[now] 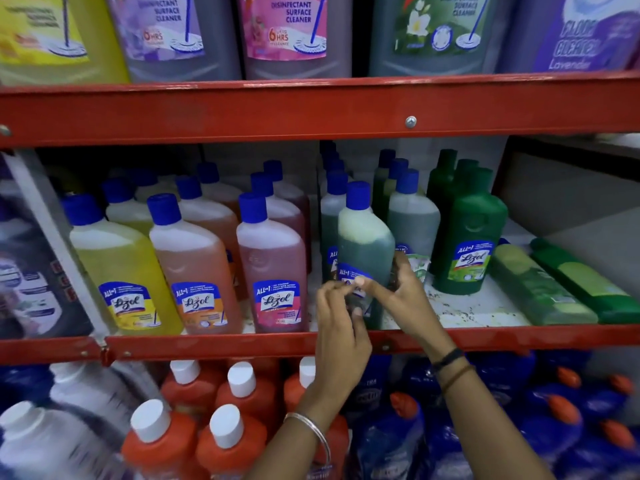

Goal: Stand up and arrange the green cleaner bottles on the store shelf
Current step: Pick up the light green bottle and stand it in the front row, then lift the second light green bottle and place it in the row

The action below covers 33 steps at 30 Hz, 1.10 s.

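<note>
At the centre of the frame, both hands hold a green bottle point(363, 244) with a blue cap on the middle shelf point(485, 337). The bottle stands nearly upright, leaning slightly left, its base near the shelf's front edge. The left hand point(341, 327) reaches up from the lower centre, fingers curled toward the bottle's lower label, thumb and fingertips pinching at the front of it. The right hand point(405, 299) comes in from the lower right, fingers wrapped round the bottle's right side, thumb pressed across the label. Both hands are closed on the bottle rather than spread.

Just behind and beside it stand more green bottles point(412, 220) with blue caps, in rows running back into the shelf. To the right stands a dark green bottle point(474, 237) with a green cap, upright, with others behind it. At the far right two green bottles lie on their sides: one point(540, 289) nearer the centre, the other point(588, 285) just beside it toward the frame's edge.

Left of centre on the same shelf stand a pink bottle point(273, 268), an orange bottle point(197, 268) and a yellow bottle point(121, 268), each fronting a row. Large jugs point(287, 32) fill the upper shelf. Along the bottom are orange bottles point(228, 441) with white caps.
</note>
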Each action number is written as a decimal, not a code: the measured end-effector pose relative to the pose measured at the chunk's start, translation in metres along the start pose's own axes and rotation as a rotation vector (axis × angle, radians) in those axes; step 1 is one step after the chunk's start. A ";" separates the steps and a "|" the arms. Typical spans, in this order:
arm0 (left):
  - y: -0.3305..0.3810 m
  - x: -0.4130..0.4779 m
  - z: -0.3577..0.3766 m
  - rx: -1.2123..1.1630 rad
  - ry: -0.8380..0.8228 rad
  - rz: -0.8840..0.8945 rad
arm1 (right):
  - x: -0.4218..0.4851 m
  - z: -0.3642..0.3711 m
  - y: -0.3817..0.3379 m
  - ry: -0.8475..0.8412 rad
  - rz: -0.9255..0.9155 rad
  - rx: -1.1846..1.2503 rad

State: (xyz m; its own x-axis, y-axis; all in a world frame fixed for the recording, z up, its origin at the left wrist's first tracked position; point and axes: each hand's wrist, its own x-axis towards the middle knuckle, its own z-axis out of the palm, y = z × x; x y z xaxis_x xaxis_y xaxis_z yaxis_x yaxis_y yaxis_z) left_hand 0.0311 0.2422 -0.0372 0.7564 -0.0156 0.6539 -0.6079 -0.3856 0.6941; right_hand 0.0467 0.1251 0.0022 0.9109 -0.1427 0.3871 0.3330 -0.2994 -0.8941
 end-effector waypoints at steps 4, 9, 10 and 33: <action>-0.003 0.013 0.002 0.040 -0.056 -0.167 | -0.007 -0.011 0.011 -0.088 -0.013 -0.091; 0.000 0.012 -0.003 0.101 -0.127 -0.182 | -0.005 -0.013 0.018 -0.103 0.020 -0.132; 0.000 0.010 -0.002 0.139 -0.103 -0.176 | -0.003 -0.013 0.017 -0.112 0.031 -0.126; 0.104 0.008 0.160 0.005 -0.494 -0.013 | -0.041 -0.215 0.041 0.545 0.123 -1.020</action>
State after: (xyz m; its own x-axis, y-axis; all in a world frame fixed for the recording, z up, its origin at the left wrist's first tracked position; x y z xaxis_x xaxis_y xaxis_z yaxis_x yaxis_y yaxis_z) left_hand 0.0124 0.0547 -0.0082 0.7887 -0.4458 0.4234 -0.5975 -0.3933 0.6988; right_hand -0.0289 -0.0844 -0.0020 0.6153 -0.5363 0.5777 -0.3273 -0.8405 -0.4317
